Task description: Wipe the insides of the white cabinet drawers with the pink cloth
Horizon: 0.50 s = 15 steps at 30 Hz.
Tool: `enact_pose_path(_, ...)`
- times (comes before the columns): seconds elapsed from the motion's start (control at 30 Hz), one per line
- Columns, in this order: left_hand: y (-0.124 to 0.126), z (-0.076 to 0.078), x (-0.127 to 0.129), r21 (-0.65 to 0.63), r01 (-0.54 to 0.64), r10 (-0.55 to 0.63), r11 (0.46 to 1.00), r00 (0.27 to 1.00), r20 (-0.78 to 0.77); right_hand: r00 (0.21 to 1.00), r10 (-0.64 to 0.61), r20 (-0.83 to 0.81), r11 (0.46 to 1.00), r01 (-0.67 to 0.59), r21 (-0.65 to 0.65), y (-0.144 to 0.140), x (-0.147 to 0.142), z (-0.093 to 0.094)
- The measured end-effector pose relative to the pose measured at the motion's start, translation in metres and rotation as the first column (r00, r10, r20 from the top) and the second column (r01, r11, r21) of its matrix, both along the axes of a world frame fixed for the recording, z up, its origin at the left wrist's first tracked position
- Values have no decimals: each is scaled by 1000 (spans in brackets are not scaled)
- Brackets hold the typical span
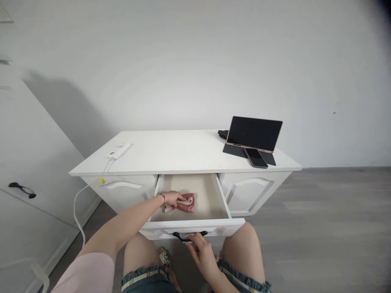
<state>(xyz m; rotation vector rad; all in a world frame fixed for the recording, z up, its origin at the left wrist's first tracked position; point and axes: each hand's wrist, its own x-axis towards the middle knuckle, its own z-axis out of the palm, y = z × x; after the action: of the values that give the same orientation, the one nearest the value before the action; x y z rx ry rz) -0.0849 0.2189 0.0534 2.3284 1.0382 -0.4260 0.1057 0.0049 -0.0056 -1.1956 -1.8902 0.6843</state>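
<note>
A tablet (255,133) stands tilted on its dark cover (235,150) near the right end of a white desk (171,150), with a phone (255,158) lying at its foot and a black item (223,134) partly hidden behind it. At the desk's left end lies a white box (118,150), its cord (75,207) running over the front edge beside a cabinet (36,154). The drawer (210,195) stands pulled out between two panelled doors, its front panel rising between the seated person's body and the red-and-white cloth (187,205) lying inside, left of centre. The left arm reaches over the drawer's left side, a red bracelet (163,198) at the wrist; the left hand (173,198), palm down, pinches the cloth's left part between thumb and fingers. Below, between the knees, the right hand (203,254) reaches up, its fingers curled on the black handle (180,237), the thumb beneath.
</note>
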Motion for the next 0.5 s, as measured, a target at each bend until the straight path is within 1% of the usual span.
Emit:
enact_pose_path(0.13, -11, 0, 3, -110, 49, -55, 993, 998, -44, 1000, -5, -18, 1000, 4, -12, -1, -1, 0)
enact_pose_path(0.27, -21, 0, 8, -169, 103, -116, 980, 991, -68, 1000, -5, -20, 1000, 5, -23, -2, -1, 3)
enact_pose_path(0.37, -27, -1, 13, -184, 139, -151, 973, 987, -51, 1000, -10, -28, 1000, 10, -23, -2, -1, 4)
enact_pose_path(0.5, -29, -7, 14, -145, 207, -212, 968, 977, -23, 999, -16, -32, 1000, 16, -18, -2, -2, 3)
